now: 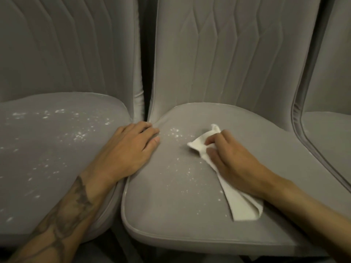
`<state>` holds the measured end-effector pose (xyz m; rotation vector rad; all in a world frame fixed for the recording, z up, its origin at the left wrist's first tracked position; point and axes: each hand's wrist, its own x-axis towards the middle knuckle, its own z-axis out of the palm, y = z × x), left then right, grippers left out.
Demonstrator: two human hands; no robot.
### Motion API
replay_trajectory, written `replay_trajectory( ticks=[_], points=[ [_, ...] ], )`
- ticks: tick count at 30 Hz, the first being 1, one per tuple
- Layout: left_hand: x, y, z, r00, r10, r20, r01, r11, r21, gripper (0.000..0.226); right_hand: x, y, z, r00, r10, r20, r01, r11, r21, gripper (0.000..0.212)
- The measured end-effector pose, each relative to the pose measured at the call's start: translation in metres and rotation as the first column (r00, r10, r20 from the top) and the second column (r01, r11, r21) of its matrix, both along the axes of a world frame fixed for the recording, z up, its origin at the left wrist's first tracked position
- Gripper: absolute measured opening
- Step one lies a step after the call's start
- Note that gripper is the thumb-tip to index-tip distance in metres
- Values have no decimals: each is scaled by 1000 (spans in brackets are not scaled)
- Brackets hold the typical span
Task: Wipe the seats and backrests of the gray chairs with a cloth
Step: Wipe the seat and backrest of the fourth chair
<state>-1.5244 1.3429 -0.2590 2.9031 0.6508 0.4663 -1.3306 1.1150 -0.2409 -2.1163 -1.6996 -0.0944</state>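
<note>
Here, my left hand (131, 149) lies flat, fingers straight, across the inner edges of two gray chairs' seats. My right hand (233, 164) curls over the white cloth (241, 204), pressing it on the middle seat (171, 215), near white specks (175, 132).

Gray chairs (190, 205) with white specks (175, 132); white cloth (241, 202).

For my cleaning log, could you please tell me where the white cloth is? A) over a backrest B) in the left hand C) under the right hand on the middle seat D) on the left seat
C: the right hand holds the white cloth on the middle seat; the left hand lies flat, holding nothing.
</note>
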Motion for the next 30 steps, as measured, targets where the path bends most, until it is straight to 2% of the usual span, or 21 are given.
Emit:
replay_trajectory(
  ticks=[3,6,8,13,15,19,21,23,27,29,30],
  points=[
    [0,0,-1,1000,-5,-2,5,1000,-4,56,22,-7,3,999,27,26,-26,998,-60,27],
    [0,0,0,1000,4,-1,-4,1000,-4,58,63,7,8,981,-191,18,192,977,-99,27],
    [0,0,0,1000,3,1,-3,1000,-2,56,64,24,8,968,-249,39,252,961,-118,26],
    [0,-2,2,1000,-2,-8,2,1000,6,56,14,23,-1,997,75,28,-75,997,-16,18],
    [-1,-2,3,1000,2,-15,-2,1000,12,57,27,15,2,995,92,43,-89,995,-49,19],
    [0,-5,5,999,20,-29,-20,1000,7,60,80,27,6,984,-174,43,177,980,-91,24],
    [0,-7,7,999,14,-31,-14,1000,13,60,83,42,6,967,-245,67,250,964,-87,25],
    [-1,-7,7,1000,10,-22,-10,1000,15,61,67,52,2,982,-177,64,181,982,-57,24],
    [-1,-7,6,1000,9,-6,-9,1000,6,60,35,34,-1,995,101,23,-101,995,-17,18],
    [-1,-7,6,1000,2,-2,-2,1000,4,61,50,24,2,994,96,45,-94,994,-54,20],
    [-1,-7,7,1000,0,-4,0,1000,4,61,62,24,3,998,41,42,-38,997,-62,22]
  ],
)
